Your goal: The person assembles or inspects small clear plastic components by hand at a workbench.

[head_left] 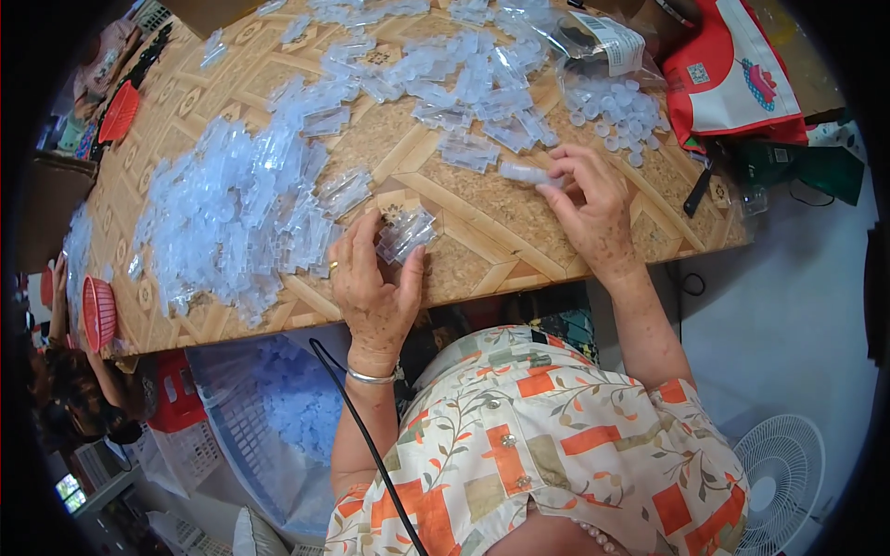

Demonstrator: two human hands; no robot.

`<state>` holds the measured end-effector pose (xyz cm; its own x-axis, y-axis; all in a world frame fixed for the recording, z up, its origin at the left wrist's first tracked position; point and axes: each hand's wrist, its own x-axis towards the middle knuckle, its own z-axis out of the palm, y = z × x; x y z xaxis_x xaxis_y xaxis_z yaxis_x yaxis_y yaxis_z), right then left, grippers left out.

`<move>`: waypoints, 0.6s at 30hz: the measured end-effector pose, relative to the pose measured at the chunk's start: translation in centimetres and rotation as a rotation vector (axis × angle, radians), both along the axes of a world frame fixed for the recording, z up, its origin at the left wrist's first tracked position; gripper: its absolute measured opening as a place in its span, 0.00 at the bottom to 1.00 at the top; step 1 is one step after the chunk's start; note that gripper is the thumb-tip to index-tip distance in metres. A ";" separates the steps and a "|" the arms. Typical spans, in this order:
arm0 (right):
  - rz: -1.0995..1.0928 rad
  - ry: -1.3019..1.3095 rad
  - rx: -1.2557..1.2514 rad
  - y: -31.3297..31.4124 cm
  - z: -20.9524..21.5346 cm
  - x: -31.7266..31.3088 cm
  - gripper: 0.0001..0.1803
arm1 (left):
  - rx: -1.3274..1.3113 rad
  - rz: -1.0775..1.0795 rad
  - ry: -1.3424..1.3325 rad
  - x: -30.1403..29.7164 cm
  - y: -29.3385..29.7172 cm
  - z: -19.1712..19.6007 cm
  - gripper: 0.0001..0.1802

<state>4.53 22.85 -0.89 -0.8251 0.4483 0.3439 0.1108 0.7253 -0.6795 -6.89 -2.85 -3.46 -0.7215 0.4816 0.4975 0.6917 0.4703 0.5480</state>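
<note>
On the wood-patterned table, my left hand (373, 283) curls beside a small row of clear plastic pieces (405, 234), its thumb and fingers against the sides. My right hand (598, 213) pinches one end of a short translucent cylinder (522, 172) that looks like stacked round discs. Beyond it lies a loose pile of round translucent discs (616, 113). A large heap of clear, flat rectangular plastic pieces (227, 204) spreads to the left, with more clear pieces (468, 150) just ahead of my right hand.
A clear bag (593, 42) and a red-and-white bag (742, 65) lie at the far right, near a black-handled tool (697, 193). Red baskets (99, 313) stand at the left edge. Below are a blue basket (222, 408) with pieces and a white fan (779, 482).
</note>
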 end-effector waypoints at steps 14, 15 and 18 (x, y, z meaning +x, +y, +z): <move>-0.045 0.138 -0.225 -1.9 -0.8 4.5 0.15 | -0.003 0.001 -0.024 0.2 0.1 -0.4 0.32; -0.112 0.069 -0.338 -1.9 -0.8 4.6 0.16 | -0.005 -0.003 -0.024 0.1 0.2 -0.3 0.32; -0.132 -0.232 -0.241 -1.5 1.1 4.8 0.19 | -0.007 -0.001 0.039 0.1 0.0 -0.3 0.28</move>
